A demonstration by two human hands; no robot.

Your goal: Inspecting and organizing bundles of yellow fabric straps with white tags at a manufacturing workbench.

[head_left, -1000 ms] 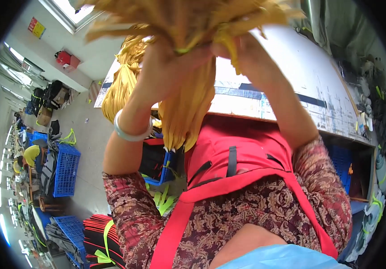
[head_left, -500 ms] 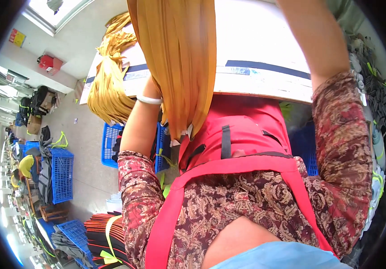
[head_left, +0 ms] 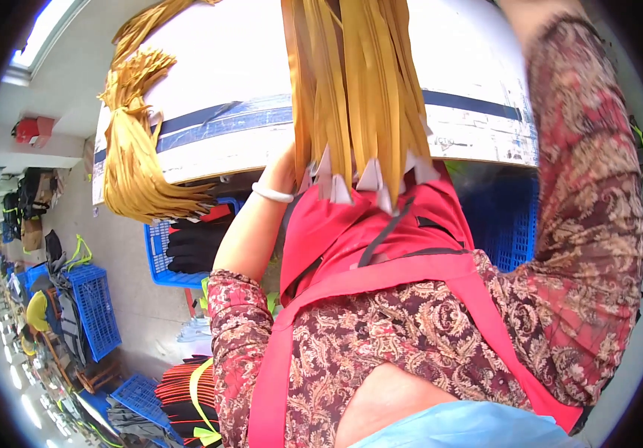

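Observation:
A thick bundle of long golden-yellow strips (head_left: 362, 97), which look like zipper tape, hangs down over the white table's near edge. Pale pointed tips show at their lower ends, above my red apron (head_left: 381, 231). My left hand (head_left: 285, 168), with a white bangle at the wrist, reaches up behind the bundle's left side; its fingers are hidden by the strips. My right arm stretches forward at the upper right, and its hand lies beyond the top edge. Another bundle of the same golden strips (head_left: 134, 160), tied near its top, droops over the table's left end.
The white table (head_left: 224, 160) carries a dark blue stripe along its near side. Blue crates (head_left: 161, 257) with dark cloth stand below it, and another blue crate (head_left: 501, 224) sits under its right part. At lower left lies a stack of dark red-edged pieces (head_left: 179, 396) tied with a yellow-green band.
The hanging bundle has shifted right in view and spread out, its pale tips now in plain sight. My right arm has reached farther up, its hand out of the picture. The whole view has shifted somewhat.

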